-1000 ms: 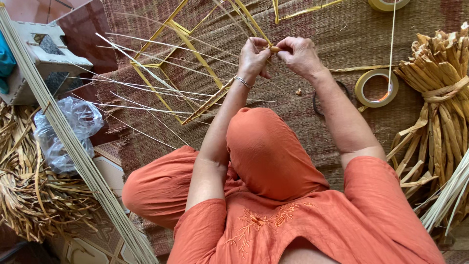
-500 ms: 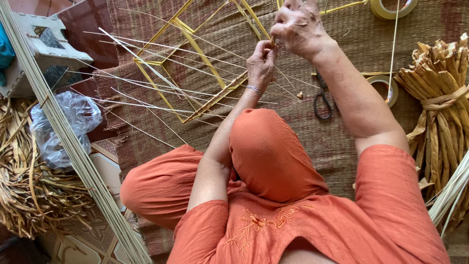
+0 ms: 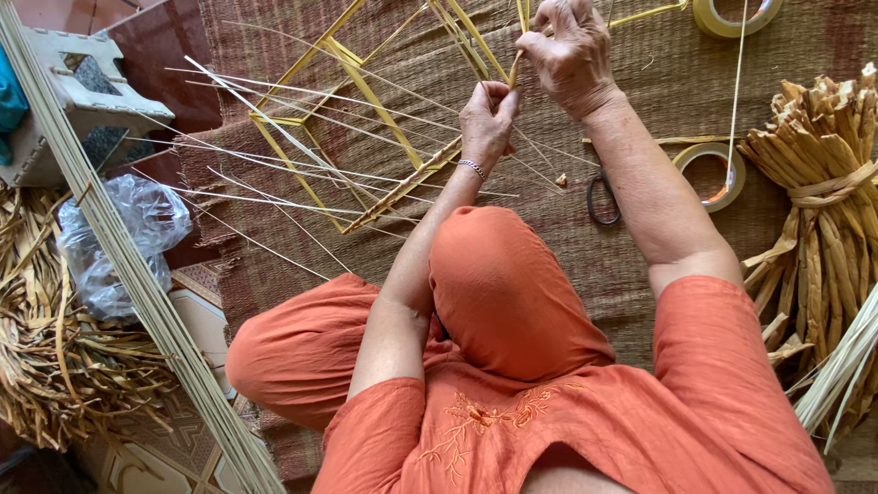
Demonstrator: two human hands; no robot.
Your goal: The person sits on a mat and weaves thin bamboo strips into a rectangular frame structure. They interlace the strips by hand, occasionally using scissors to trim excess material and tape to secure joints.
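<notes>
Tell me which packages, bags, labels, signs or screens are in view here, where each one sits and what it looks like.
No labels, signs or screens show.
Plastic bag: far left, between the bundled stalks and a heap of dried leaves; clear, crumpled, greyish contents.
Tape roll: on the woven mat right of the right forearm; flat ring, pale yellowish.
Second tape roll: top edge, partly cut off; same ring shape and colour.

A tied bundle of dried stalks (image 3: 823, 220) is lying at the mat's (image 3: 640, 265) right edge, two tape rolls (image 3: 712, 174) and scissors (image 3: 604, 199) sitting near it; a crumpled plastic bag (image 3: 119, 242) is resting beside loose straw (image 3: 55, 366).
</notes>
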